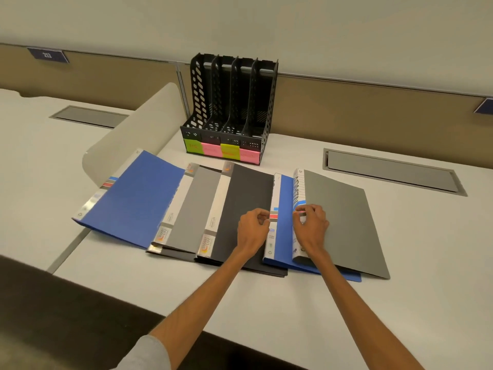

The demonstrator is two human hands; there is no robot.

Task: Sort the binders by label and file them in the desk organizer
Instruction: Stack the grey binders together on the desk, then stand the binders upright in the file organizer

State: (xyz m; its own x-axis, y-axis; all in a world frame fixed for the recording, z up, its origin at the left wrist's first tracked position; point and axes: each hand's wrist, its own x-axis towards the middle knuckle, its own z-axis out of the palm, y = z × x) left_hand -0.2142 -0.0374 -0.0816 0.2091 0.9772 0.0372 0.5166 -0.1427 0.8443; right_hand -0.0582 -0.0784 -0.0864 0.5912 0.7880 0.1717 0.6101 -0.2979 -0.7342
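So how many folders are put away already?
None yet. The black organizer has four empty slots with sticky notes on its front. Five binders lie fanned out on the desk. The left hand and right hand are fingering the spine of the small blue binder. All five remain to file.

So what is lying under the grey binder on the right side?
A blue binder lies under the grey binder; its spine and left strip show, plus a corner at the bottom. The rest is covered, and so is any label there.
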